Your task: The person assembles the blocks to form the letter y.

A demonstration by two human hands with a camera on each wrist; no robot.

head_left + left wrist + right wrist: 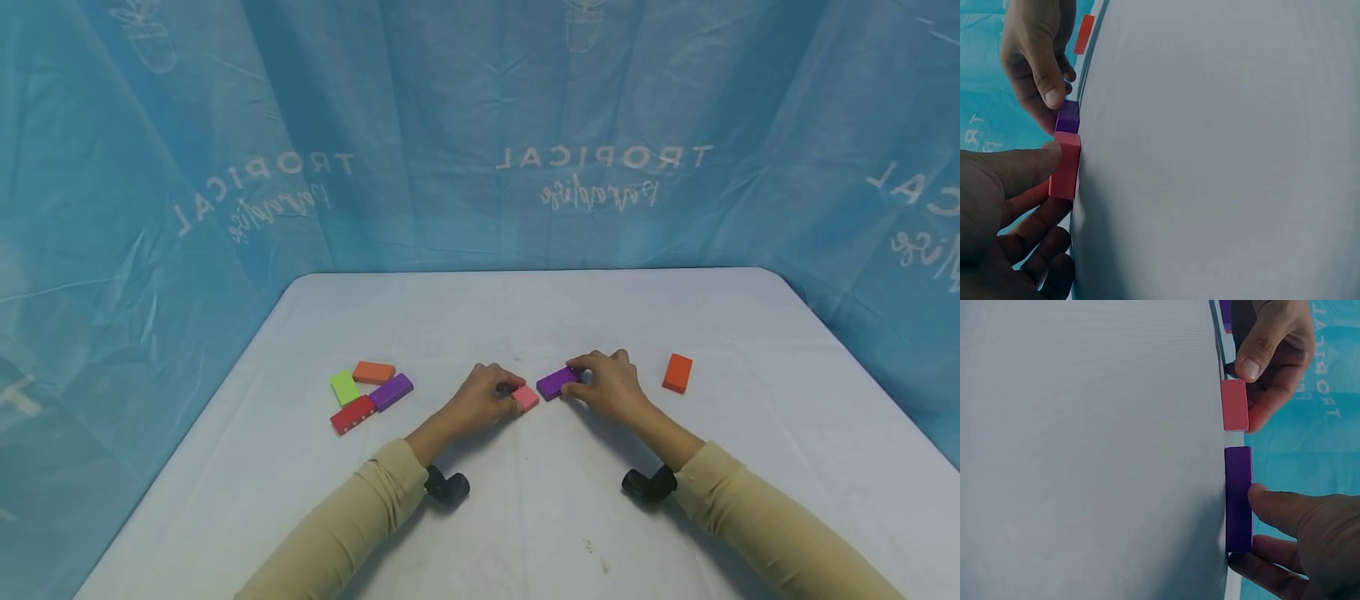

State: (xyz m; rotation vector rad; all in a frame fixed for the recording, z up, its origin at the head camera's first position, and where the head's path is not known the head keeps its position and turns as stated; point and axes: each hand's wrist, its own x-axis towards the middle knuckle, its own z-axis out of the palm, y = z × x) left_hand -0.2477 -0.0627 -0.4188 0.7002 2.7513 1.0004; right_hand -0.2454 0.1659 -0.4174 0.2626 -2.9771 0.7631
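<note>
My left hand pinches a pink domino between thumb and fingers, low at the middle of the table. To its right, my right hand grips a purple domino with thumb and fingertips at its right part. A small gap separates the two pieces in the head view. The right wrist view shows the purple domino lying end to end with the pink domino, also apart. Seen from the left wrist, the pink domino partly hides the purple one. Both pieces' upper faces look plain.
At the left lie a green domino, an orange one, a second purple one and a red one with white dots, close together. An orange-red domino lies alone at the right. A blue curtain hangs behind the white table.
</note>
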